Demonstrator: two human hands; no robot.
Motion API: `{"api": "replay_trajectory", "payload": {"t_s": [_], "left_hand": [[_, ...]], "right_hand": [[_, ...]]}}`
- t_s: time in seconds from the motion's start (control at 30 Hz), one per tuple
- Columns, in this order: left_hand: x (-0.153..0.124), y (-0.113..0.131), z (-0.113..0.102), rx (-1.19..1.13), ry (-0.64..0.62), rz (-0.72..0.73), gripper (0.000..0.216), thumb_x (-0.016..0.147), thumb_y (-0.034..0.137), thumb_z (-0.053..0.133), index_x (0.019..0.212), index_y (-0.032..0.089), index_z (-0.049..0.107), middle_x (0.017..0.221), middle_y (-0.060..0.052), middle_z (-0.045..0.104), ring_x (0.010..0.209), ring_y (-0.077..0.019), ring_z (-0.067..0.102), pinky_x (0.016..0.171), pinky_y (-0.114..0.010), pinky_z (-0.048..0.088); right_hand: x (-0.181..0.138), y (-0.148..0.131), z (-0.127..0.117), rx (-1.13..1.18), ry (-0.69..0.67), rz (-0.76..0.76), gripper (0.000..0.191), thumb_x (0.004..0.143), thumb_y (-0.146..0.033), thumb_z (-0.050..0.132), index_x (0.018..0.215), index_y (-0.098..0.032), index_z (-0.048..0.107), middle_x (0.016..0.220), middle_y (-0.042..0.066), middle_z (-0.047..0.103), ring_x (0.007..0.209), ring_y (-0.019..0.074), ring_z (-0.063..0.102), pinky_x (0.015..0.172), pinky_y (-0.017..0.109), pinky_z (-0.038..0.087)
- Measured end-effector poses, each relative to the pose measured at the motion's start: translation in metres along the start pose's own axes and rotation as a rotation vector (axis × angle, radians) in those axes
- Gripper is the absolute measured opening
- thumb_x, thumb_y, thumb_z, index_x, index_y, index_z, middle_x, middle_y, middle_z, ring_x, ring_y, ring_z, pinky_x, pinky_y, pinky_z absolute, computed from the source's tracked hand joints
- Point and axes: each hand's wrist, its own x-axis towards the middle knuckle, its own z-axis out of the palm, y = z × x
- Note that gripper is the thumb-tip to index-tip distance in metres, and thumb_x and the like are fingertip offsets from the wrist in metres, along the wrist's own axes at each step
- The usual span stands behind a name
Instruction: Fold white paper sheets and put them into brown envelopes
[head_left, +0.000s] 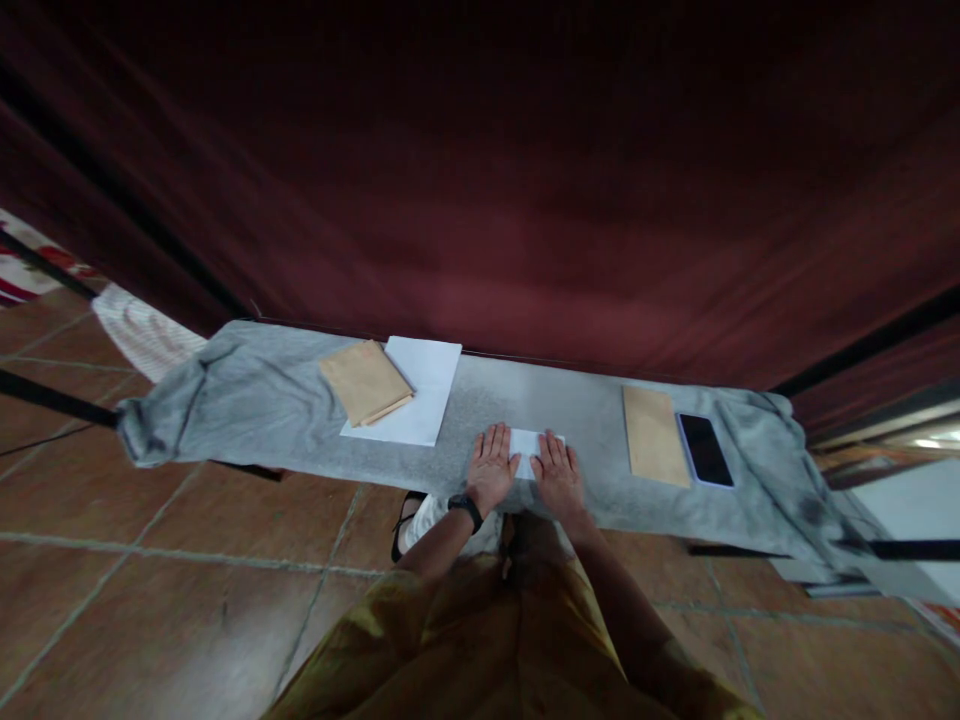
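Both of my hands lie flat on a small folded white paper (527, 444) on a narrow table covered with a grey cloth (585, 420). My left hand (491, 467), with a dark watch on its wrist, presses the paper's left part with fingers stretched out. Over the paper's right part, my right hand (557, 471) rests the same way. Most of the paper is hidden under the hands.
A stack of white sheets (414, 395) with brown envelopes (365, 381) on it lies at the left. One brown envelope (654, 434) and a dark phone (705, 449) lie at the right. A dark red curtain (525, 180) hangs behind the table. Tiled floor is below.
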Motion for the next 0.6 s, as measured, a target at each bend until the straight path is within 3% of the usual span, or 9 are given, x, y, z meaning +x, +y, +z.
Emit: {"api": "replay_trajectory", "payload": {"t_s": [0.4,0.6], "left_hand": [[0.002,0.0,0.001,0.011,0.046,0.001,0.061,0.103,0.04,0.03,0.156,0.01,0.034,0.162,-0.013,0.035,0.153,-0.026,0.026,0.125,-0.048,0.021],[0.002,0.002,0.0,-0.001,0.03,-0.004,0.062,0.102,0.039,0.032,0.158,0.011,0.031,0.162,-0.013,0.035,0.153,-0.0265,0.025,0.124,-0.05,0.023]], "right_hand": [[-0.017,0.03,0.0,-0.002,0.093,0.125,0.054,0.106,-0.032,0.029,0.155,-0.011,0.037,0.154,0.016,0.048,0.142,0.0283,0.043,0.118,0.048,0.028],[-0.01,0.018,-0.005,-0.021,0.068,0.248,0.055,0.104,-0.027,0.03,0.153,-0.003,0.035,0.159,0.021,0.039,0.147,0.0309,0.035,0.118,0.048,0.029]]}}
